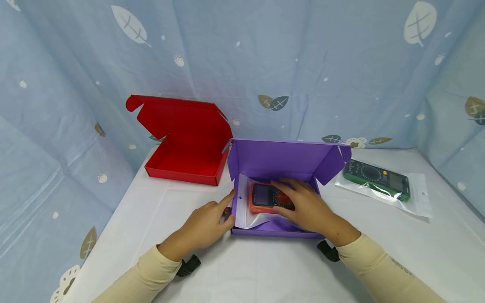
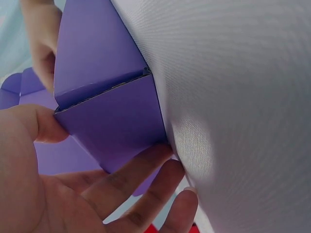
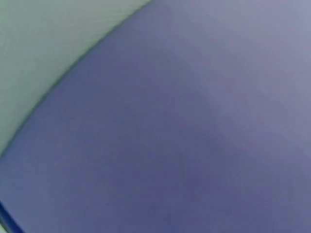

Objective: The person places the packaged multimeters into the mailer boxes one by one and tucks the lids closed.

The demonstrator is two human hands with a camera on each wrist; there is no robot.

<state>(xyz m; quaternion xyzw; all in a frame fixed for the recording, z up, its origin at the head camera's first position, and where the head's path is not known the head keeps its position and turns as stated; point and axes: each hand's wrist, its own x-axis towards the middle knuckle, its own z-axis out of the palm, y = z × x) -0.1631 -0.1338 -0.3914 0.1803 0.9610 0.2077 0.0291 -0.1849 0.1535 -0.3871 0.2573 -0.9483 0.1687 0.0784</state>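
An orange multimeter (image 1: 261, 195) in a clear plastic bag (image 1: 244, 206) lies in an open purple box (image 1: 276, 158). My right hand (image 1: 307, 206) reaches in from the right and grips the multimeter, thumb on its near side and fingers over its far side. Its palm hides the multimeter's right end. On the box's left side, my left hand (image 1: 206, 223) steadies the wall with fingers extended. Seen in the left wrist view, the thumb touches the box edge and the fingers lie along the outer wall. Blurred purple cardboard fills most of the right wrist view, where no fingers show.
An open red box (image 1: 182, 174) stands at the back left, its lid raised beside the purple one. To the right lies a green multimeter (image 1: 379, 179) in a clear bag (image 1: 420, 195). A white cloth (image 1: 273, 269) covers the table, and a blue leaf-patterned curtain (image 1: 212, 50) hangs behind.
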